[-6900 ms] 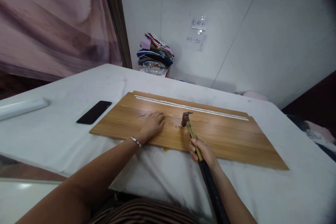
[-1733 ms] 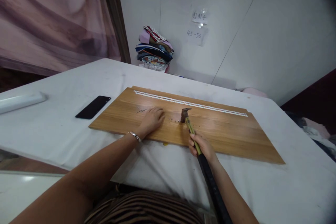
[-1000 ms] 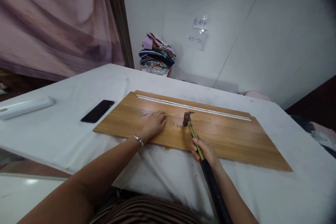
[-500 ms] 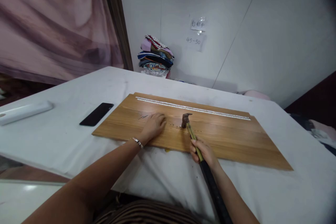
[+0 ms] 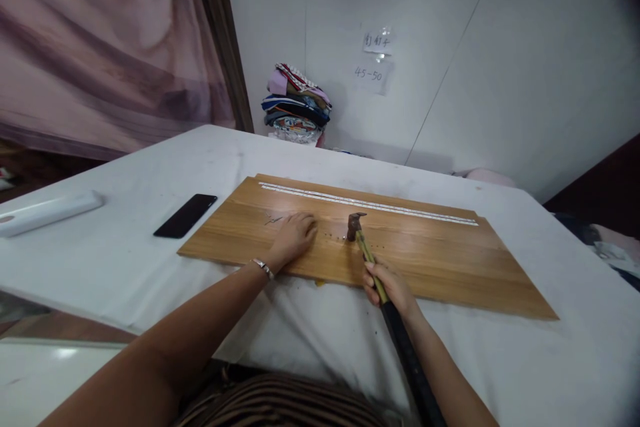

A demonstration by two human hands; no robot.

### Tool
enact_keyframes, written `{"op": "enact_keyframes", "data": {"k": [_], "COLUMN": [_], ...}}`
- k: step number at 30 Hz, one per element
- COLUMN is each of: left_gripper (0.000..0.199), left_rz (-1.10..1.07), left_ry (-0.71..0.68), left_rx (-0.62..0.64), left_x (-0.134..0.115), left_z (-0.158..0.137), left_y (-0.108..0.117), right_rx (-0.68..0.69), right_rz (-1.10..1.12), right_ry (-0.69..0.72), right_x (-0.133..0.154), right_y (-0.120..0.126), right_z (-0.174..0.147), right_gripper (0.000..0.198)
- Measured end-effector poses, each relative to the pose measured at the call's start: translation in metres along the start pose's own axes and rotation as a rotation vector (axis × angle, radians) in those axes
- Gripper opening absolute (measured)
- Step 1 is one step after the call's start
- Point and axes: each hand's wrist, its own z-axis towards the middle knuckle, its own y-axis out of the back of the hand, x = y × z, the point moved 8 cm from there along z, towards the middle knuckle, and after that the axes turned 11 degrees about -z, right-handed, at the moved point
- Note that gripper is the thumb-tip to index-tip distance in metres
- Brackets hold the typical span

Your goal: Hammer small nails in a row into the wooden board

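My right hand [image 5: 387,285] is wrapped round the yellow part of a claw hammer's handle. The rusty head of the claw hammer [image 5: 354,227] is over the middle of a brown wooden board [image 5: 440,260], by a row of several small nail heads [image 5: 336,236]. Whether the head touches the board I cannot tell. My left hand [image 5: 295,235] lies flat on the board left of that row, its fingers stretched out and holding nothing. Several loose nails [image 5: 273,219] lie on the board just left of my left hand.
Two white measuring strips [image 5: 370,203] run along the board's far edge. A black phone [image 5: 185,216] and a white curved object [image 5: 50,212] lie on the white-covered table [image 5: 240,153] to the left. Folded clothes [image 5: 297,107] are stacked by the wall.
The view has shifted very slightly. The hammer head stays at nearly the same spot in my right hand, and my left hand keeps its place on the board.
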Motion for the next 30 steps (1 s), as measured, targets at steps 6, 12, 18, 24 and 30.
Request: {"op": "enact_keyframes", "data": {"k": [6, 12, 18, 24, 30], "left_gripper": [0.025, 0.026, 0.026, 0.027, 0.027], "left_rz": [-0.014, -0.004, 0.013, 0.026, 0.025], "left_ry": [0.009, 0.032, 0.029, 0.027, 0.007], "left_rx": [0.010, 0.006, 0.017, 0.015, -0.002], "left_x": [-0.003, -0.007, -0.009, -0.010, -0.008], "left_z": [0.000, -0.003, -0.004, -0.005, -0.004], "left_y": [0.001, 0.003, 0.003, 0.005, 0.003], "right_rx": [0.013, 0.034, 0.040, 0.032, -0.015], "right_rz": [0.012, -0.009, 0.009, 0.006, 0.031], "right_ry": [0.015, 0.022, 0.014, -0.018, -0.025], "right_x": [0.003, 0.000, -0.002, -0.003, 0.001], "right_y": [-0.001, 0.000, 0.001, 0.001, 0.001], "right_z": [-0.003, -0.002, -0.001, 0.000, -0.003], "right_gripper": [0.037, 0.034, 0.036, 0.039, 0.045]}}
